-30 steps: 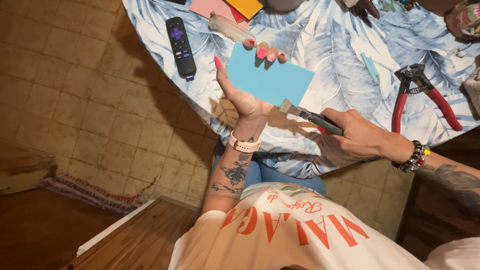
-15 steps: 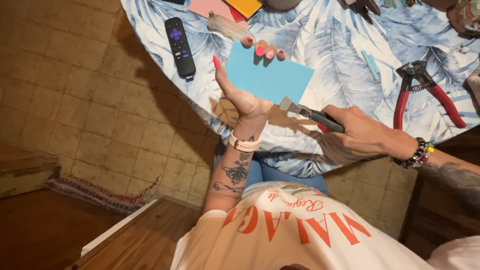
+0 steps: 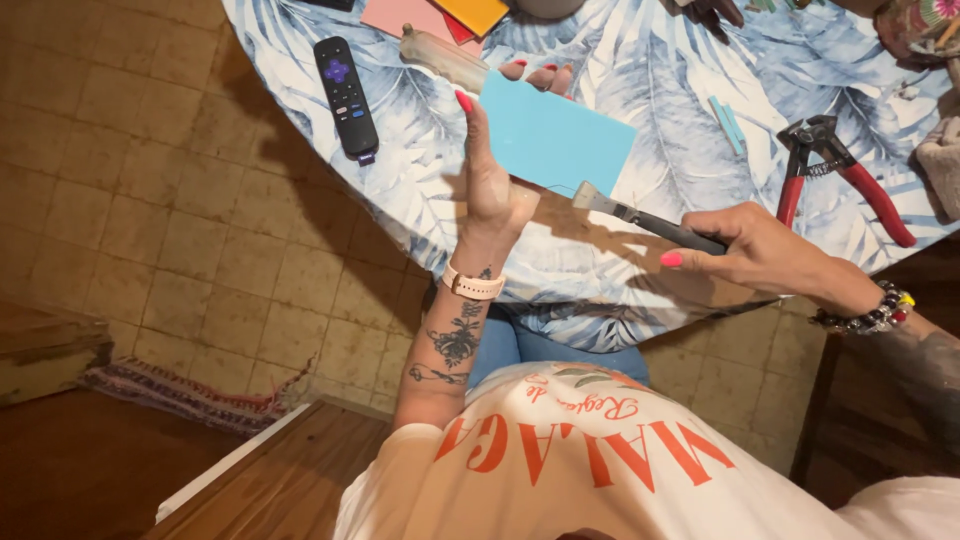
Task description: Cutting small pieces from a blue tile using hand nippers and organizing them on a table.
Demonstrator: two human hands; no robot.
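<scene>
Looking down at our own hands, we see the left hand (image 3: 497, 170) clasping a light blue card (image 3: 555, 142), thumb along its near edge and fingertips curling over the far edge, so the card is lifted off the worktop (image 3: 640, 60), which wears a cloth printed with blue leaves. Our right hand (image 3: 762, 252) is closed around the dark handle of a craft knife (image 3: 645, 216), whose pale metal tip meets the card's lower right edge. To the left of the card lies a black remote control (image 3: 346, 96) with a purple button, flat on the cloth and well apart from both hands. Red-handled pliers (image 3: 838, 176) rest to the right, beyond the knife hand. A small pale blue strip (image 3: 726, 122) lies between the card and the pliers. Pink and orange sheets (image 3: 440, 14) sit at the far edge, near a pale tube (image 3: 442, 58) just behind the card.
</scene>
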